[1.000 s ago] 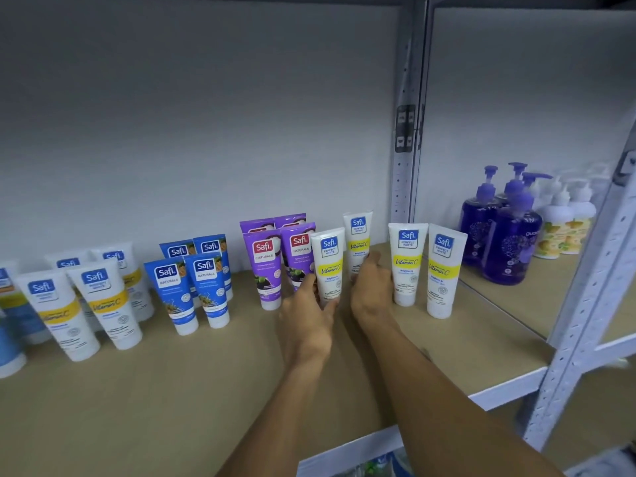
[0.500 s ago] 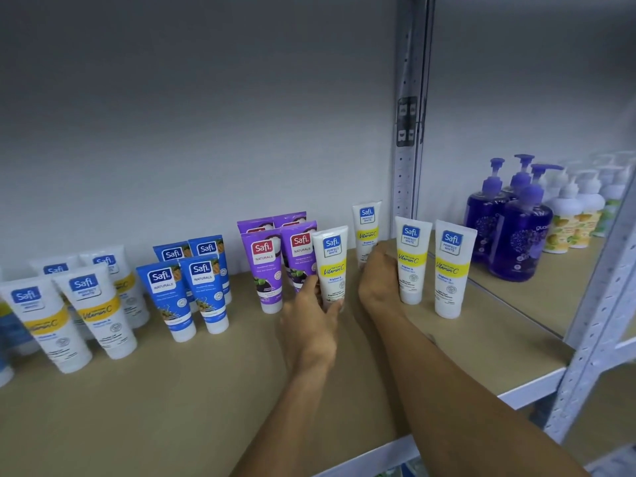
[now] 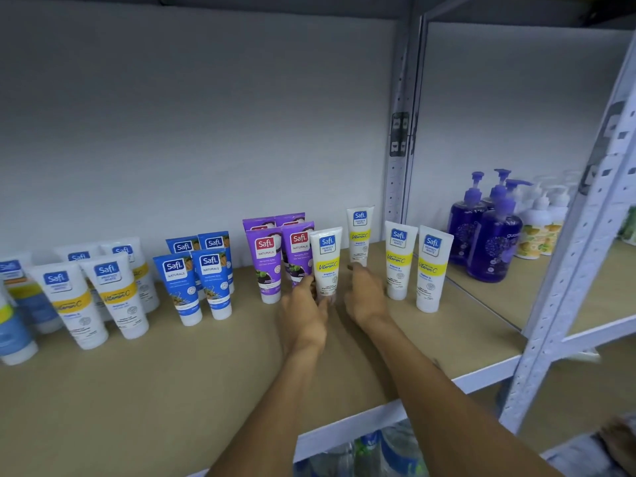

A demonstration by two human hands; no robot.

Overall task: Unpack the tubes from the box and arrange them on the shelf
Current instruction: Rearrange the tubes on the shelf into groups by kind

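Safi tubes stand cap-down in rows on the beige shelf [image 3: 172, 390]: white-and-yellow tubes [image 3: 103, 297] at left, blue tubes [image 3: 192, 280], purple tubes [image 3: 268, 263], and two more white-and-yellow tubes [image 3: 413, 266] at right. My left hand [image 3: 303, 315] pinches the lower end of an upright white-and-yellow tube [image 3: 326, 259] beside the purple ones. Just right of it, my right hand [image 3: 364, 297] reaches forward, its fingertips at the cap of another white-and-yellow tube [image 3: 359, 232] standing farther back. No box is in view.
Purple pump bottles [image 3: 488, 235] and white pump bottles [image 3: 543, 228] stand on the neighbouring shelf to the right. Grey metal uprights rise at the back [image 3: 399, 149] and the front right [image 3: 568, 287]. Water bottles [image 3: 378, 452] show below the shelf edge.
My right hand pushed the rear tube farther back, then drew back to its cap, so the tube now shows almost fully. My left hand stays on the front tube.
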